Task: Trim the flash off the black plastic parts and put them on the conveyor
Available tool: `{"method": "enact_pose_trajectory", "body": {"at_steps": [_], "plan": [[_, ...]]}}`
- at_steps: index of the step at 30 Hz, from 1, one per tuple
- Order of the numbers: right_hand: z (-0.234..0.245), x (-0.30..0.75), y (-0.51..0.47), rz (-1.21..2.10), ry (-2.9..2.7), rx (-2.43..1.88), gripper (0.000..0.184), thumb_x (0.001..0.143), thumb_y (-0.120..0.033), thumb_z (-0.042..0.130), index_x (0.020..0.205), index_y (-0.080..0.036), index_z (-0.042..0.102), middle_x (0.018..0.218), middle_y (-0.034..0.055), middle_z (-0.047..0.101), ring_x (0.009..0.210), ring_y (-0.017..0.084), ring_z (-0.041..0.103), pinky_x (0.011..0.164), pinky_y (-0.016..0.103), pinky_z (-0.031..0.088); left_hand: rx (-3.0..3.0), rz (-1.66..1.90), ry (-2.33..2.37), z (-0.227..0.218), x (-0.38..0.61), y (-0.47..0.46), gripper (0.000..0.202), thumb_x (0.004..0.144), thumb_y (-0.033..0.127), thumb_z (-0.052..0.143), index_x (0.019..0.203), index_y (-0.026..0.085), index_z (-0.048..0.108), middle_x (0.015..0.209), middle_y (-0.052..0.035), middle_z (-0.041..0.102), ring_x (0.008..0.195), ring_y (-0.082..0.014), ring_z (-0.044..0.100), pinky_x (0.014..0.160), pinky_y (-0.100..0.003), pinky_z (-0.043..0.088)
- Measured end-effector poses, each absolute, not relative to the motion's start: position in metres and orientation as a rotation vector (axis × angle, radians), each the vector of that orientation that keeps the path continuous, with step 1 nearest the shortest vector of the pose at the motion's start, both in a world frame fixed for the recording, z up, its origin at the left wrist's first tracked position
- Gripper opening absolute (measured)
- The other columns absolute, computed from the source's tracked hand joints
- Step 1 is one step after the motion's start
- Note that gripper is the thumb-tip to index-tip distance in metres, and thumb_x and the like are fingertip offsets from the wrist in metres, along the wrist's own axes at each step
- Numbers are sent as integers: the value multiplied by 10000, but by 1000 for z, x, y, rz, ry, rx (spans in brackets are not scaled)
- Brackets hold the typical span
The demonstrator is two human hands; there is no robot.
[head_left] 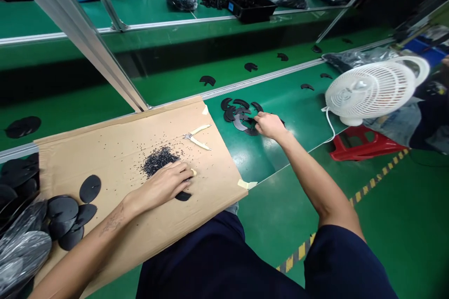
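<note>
My left hand (171, 180) rests over the cardboard (133, 224), fingers curled together on a black plastic piece (183, 195) whose edge shows below them. Something pale yellow shows at a fingertip. Just beyond it lies a heap of small black clippings (159, 161). A pair of cutting pliers (196, 137) with pale yellow handles lies spread on the cardboard. At the right, my right hand (269, 124) reaches to a pile of black curved plastic pieces (240, 122) on the green table. Its fingers are pinched on one curved piece, mostly hidden.
Round black discs (63, 209) and a plastic bag (24, 247) lie at the left. A metal post (91, 51) rises behind the cardboard. A white fan (372, 88) stands right. Curved pieces lie along the green strip (168, 86). Across it, a person works by a black tray (250, 8).
</note>
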State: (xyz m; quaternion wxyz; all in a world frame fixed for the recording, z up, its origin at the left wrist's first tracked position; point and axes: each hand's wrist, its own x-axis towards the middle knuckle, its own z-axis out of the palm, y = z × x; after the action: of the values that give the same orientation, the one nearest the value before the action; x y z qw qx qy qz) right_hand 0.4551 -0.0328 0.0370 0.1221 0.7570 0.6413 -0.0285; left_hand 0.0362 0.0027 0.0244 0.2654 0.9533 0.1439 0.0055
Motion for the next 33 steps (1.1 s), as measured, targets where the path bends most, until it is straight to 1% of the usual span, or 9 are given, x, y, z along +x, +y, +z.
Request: {"method": "enact_pose_trajectory", "body": {"at_steps": [4, 7, 9, 11, 15, 19, 24, 28, 33], "plan": [[44, 431, -39, 42, 1926, 2217, 414, 988, -198, 379, 1221, -93, 704, 1192, 208, 689, 1066, 298, 652, 804, 358, 475, 2277, 326, 558, 32, 30, 5, 317, 1087, 390, 397, 1047, 191, 640, 989, -73, 661, 906, -199, 605, 829, -332, 486], [41, 376, -49, 205, 2485, 2123, 379, 1001, -197, 425, 1264, -200, 697, 1165, 147, 711, 1031, 268, 637, 841, 377, 499, 1789, 434, 671, 32, 38, -2, 392, 1060, 487, 451, 1279, 183, 566, 1011, -70, 657, 803, -153, 618, 723, -284, 514], [37, 332, -58, 121, 2922, 1786, 355, 1019, -197, 436, 1264, -248, 687, 1099, 112, 725, 969, 237, 635, 823, 377, 508, 1471, 415, 630, 27, 48, -8, 555, 1003, 557, 545, 1402, 177, 474, 1049, -79, 651, 746, -128, 628, 634, -245, 512], [34, 295, -62, -17, 3202, 1445, 349, 1036, -220, 438, 1309, -265, 651, 1125, 102, 726, 984, 230, 643, 826, 382, 526, 1269, 372, 579, 22, 55, -14, 652, 923, 576, 669, 1391, 163, 480, 995, -62, 642, 706, -117, 627, 575, -215, 498], [28, 273, -43, -320, 3244, 1521, 432, 1019, -319, 540, 1447, -271, 535, 1355, 134, 656, 1224, 277, 614, 969, 455, 541, 1173, 478, 683, 16, 42, -18, 580, 870, 497, 757, 1289, 145, 562, 914, -36, 633, 742, -122, 618, 639, -231, 541], [13, 297, 4, -372, 2812, 1898, 730, 879, -494, 705, 1500, -178, 486, 1530, 230, 488, 1432, 430, 438, 1131, 624, 424, 1270, 700, 898, 13, 7, -17, 510, 913, 439, 708, 1321, 170, 559, 890, -22, 619, 797, -136, 613, 746, -273, 554], [9, 304, 27, -462, 2573, 2021, 569, 877, -349, 626, 1400, -127, 592, 1335, 208, 611, 1237, 379, 588, 1046, 522, 511, 1599, 853, 1103, 13, -15, -18, 481, 1019, 387, 551, 1465, 220, 483, 974, -51, 641, 818, -155, 617, 732, -288, 531], [30, 275, 1, -472, 2753, 1994, 401, 948, -354, 549, 1304, -205, 657, 1179, 130, 689, 1000, 277, 676, 831, 406, 593, 2292, 913, 1219, 20, -7, -17, 309, 1067, 284, 442, 1293, 226, 644, 789, -13, 552, 661, -128, 471, 587, -248, 379], [56, 232, -39, -600, 3015, 1841, 282, 1003, -331, 510, 1221, -250, 669, 1137, 107, 704, 990, 258, 697, 834, 407, 619, 2814, 584, 1122, 36, 13, -10, 313, 1066, 151, 390, 1113, 225, 691, 762, -23, 521, 726, -159, 498, 622, -281, 375]]}}
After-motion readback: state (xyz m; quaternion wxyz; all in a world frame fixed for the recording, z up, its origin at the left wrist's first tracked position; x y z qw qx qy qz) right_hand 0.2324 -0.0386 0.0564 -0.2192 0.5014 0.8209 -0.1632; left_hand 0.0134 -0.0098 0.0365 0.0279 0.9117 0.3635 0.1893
